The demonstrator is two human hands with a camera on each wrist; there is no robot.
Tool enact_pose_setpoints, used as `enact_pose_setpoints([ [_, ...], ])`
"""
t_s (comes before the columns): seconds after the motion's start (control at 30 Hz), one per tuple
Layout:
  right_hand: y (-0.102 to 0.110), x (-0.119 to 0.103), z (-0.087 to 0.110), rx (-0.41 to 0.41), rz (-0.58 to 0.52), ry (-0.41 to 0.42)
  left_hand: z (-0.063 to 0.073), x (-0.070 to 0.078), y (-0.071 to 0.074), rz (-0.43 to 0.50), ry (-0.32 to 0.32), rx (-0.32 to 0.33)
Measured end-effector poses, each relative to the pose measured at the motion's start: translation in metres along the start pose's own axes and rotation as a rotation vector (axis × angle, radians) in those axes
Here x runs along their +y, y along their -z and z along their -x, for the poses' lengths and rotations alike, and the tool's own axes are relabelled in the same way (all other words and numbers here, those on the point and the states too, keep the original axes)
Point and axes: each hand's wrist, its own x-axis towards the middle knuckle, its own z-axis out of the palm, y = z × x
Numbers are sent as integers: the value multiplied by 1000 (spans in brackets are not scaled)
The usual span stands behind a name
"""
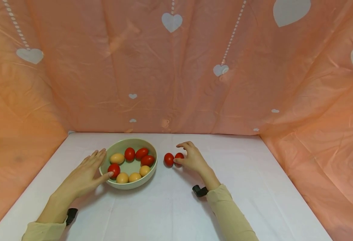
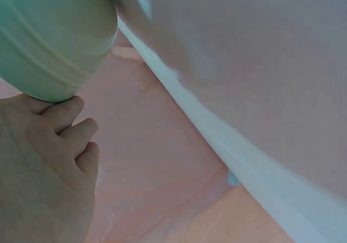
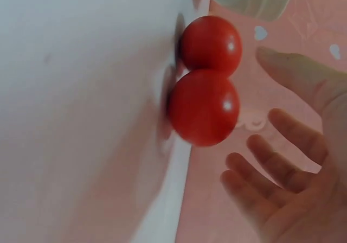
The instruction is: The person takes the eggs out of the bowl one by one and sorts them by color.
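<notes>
A pale green bowl (image 1: 127, 185) stands left of the middle of the table, with several red cherry tomatoes (image 1: 129, 154) and several yellow ones (image 1: 117, 158) around its inner wall. My left hand (image 1: 84, 175) rests against the bowl's left rim, its fingers fairly straight; in the left wrist view the fingertips touch the outside of the bowl (image 2: 59, 37). Two more red tomatoes (image 1: 168, 160) lie side by side on the table, right of the bowl. Over the right one (image 3: 205, 108) hovers my right hand (image 1: 193, 160), thumb and fingers spread apart, holding nothing.
A white cloth (image 1: 152, 214) covers the table. Orange-pink sheeting (image 1: 170, 83) with pale heart prints hangs behind the table and on both sides. A black wrist device (image 1: 200, 191) sits at the right cuff, and another (image 1: 71, 216) at the left.
</notes>
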Motion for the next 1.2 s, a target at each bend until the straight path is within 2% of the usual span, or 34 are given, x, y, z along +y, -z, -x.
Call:
enact_pose_setpoints([
  [0.2, 1, -14, -2, 60, -4, 102, 0, 0, 0, -3, 1, 0],
  [0.6, -13, -43, -13, 65, -50, 298, 0, -1, 0, -9, -6, 8],
  [0.9, -30, -67, -20, -9, -39, 361, -1, -1, -1, -19, -11, 24],
  [1.2, -46, -91, -28, -144, 28, 352, 0, -1, -1, -13, 1, 13],
])
